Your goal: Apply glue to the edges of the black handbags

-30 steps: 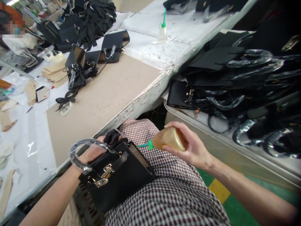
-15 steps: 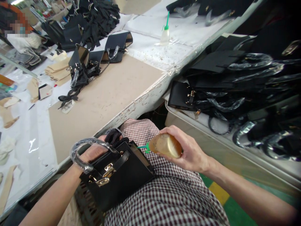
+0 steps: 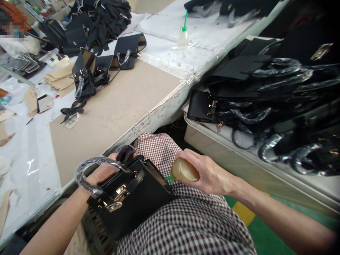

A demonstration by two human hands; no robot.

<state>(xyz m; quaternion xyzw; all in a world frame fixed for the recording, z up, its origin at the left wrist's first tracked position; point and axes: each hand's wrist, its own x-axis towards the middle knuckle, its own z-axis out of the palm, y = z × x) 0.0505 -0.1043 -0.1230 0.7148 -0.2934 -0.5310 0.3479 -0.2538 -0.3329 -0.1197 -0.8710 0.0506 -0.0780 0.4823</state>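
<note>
A black handbag (image 3: 143,202) with gold hardware and a plastic-wrapped handle (image 3: 87,166) rests tilted on my lap, over a checkered cloth (image 3: 159,230). My left hand (image 3: 106,171) reaches behind the handle and grips the bag at its far side; the fingers are partly hidden by the handle and a bunched black strap (image 3: 127,156). In my right hand (image 3: 204,173) is a squeeze bottle (image 3: 184,170) of amber liquid, held on its side. Its green nozzle (image 3: 169,178) points left, at the open side edge of the bag.
On the table (image 3: 127,99) stand several black handbags (image 3: 127,49) and a second squeeze bottle (image 3: 183,38) with a green nozzle. Beige pieces (image 3: 60,79) lie at left. To my right, a pale bin (image 3: 225,148) is heaped with black bags (image 3: 244,71). Another person (image 3: 13,21) is at far left.
My right hand has moved the bottle slightly left and down, and its nozzle now meets the bag's side edge lower. My left hand keeps its hold on the bag.
</note>
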